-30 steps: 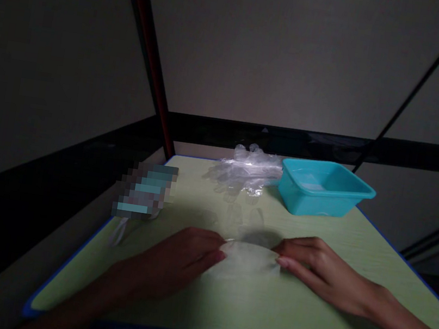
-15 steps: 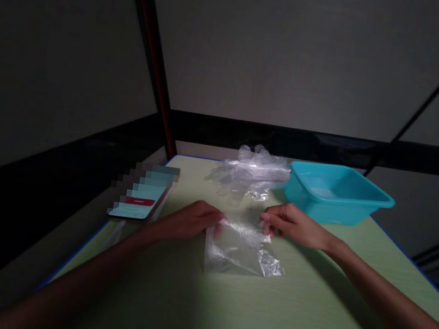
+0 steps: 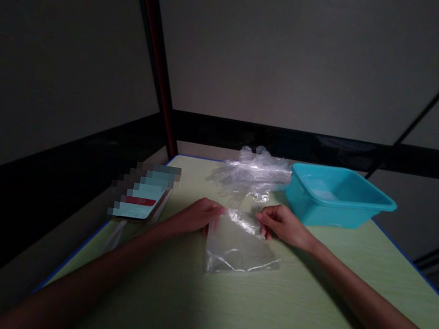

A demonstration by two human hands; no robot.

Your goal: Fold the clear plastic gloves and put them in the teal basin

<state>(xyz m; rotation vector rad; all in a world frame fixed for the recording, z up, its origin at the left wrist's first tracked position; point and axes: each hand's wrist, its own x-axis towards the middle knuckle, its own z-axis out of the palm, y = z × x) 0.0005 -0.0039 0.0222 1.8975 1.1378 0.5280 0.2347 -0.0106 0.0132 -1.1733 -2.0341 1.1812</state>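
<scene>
A clear plastic bag [image 3: 242, 245] hangs between my two hands, its lower edge close to the tabletop. My left hand [image 3: 204, 214] pinches its upper left corner, thumb on top. At the upper right corner, my right hand [image 3: 279, 223] grips the film between thumb and bent fingers. Behind the bag lies a heap of crumpled clear plastic gloves [image 3: 253, 172]. Whether the bag's mouth is parted cannot be made out.
A turquoise plastic basin [image 3: 332, 206] stands at the back right of the pale green table [image 3: 263, 314]. On the left, a phone [image 3: 142, 197] with a lit, partly blurred screen rests at a tilt. Dark-banded walls rise behind and to the left.
My right hand has shifted slightly left, nearer my left hand. The bag's lower part has turned smoother, with its right corner less crumpled. The basin and gloves stay put.
</scene>
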